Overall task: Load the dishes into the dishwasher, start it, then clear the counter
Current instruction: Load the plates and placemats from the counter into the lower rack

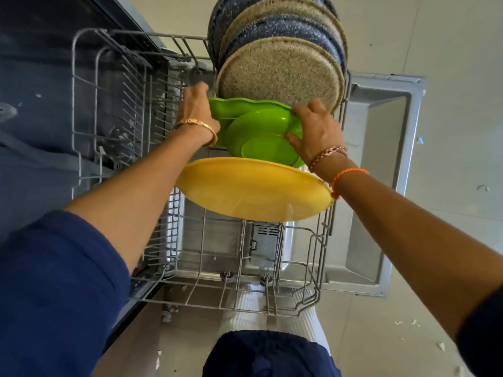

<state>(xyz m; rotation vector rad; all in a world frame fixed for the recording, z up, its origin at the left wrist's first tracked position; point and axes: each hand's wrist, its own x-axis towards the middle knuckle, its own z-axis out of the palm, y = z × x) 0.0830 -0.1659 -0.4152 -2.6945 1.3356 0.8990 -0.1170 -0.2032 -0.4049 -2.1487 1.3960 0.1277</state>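
The dishwasher's lower rack (81,126) is pulled out over the open door (381,159). Several speckled grey and blue plates (280,74) stand on edge at its far end. In front of them stand two green plates (258,129), and a large yellow plate (250,189) leans nearest to me. My left hand (197,107) grips the left edge of the green plates. My right hand (317,131) holds their right edge, thumb on the front plate's underside.
The rack's left half and near end hold only bare tines (160,240). The dark dishwasher cavity (32,104) lies to the left. Pale floor (449,63) surrounds the door, with small scraps at the lower right. My legs stand just below the rack.
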